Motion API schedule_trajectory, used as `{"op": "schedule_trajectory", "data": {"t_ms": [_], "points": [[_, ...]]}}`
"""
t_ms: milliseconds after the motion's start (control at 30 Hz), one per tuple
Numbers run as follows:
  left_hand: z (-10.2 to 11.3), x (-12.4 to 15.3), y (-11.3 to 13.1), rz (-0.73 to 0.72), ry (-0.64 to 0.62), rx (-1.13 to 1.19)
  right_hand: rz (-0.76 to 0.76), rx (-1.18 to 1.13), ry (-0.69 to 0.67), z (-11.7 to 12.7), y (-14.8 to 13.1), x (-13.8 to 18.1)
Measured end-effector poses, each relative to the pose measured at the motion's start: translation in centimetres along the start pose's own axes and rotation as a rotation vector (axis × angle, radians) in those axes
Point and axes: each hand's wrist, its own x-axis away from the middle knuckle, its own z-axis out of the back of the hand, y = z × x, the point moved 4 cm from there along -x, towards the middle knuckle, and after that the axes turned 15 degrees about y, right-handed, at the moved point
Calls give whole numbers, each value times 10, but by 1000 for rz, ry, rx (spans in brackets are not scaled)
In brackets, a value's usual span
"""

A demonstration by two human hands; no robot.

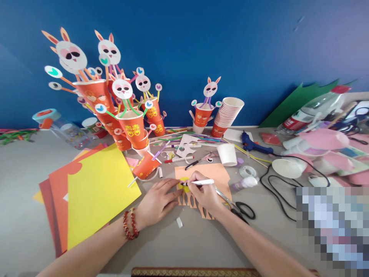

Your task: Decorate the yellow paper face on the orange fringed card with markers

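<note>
My right hand point(205, 195) is closed around a white marker point(205, 182), its tip on a small yellow paper circle point(185, 189). The circle has dark and pinkish marks, partly covered by my fingers. My left hand point(159, 201) lies flat, fingers stretched to the circle's left edge. Beneath both is a peach paper sheet point(219, 174) with leaf-shaped holes cut along its near edge. Scissors point(242, 209) with black handles rest partly under my right hand. A black pen point(191, 165) lies just beyond the sheet.
Red cups point(131, 125) with paper rabbit heads stand at the back left, near stacked paper cups point(227, 115). Yellow paper point(100, 188) tops coloured sheets on the left. A blue glue gun point(255, 143) trails a black cord at right. A white cup point(227, 154) and tape roll point(248, 171) sit closer.
</note>
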Motion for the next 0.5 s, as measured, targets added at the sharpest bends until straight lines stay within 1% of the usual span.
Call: {"op": "schedule_trajectory", "data": {"t_ms": [267,400,500], "points": [[-1,1,-1,10,-12,-3,-14,-11,18,1,-1,0],[0,0,0,10,0,2,20,9,0,0,-3,0],[0,0,0,11,7,5,16,12,4,1,-3,0]]}}
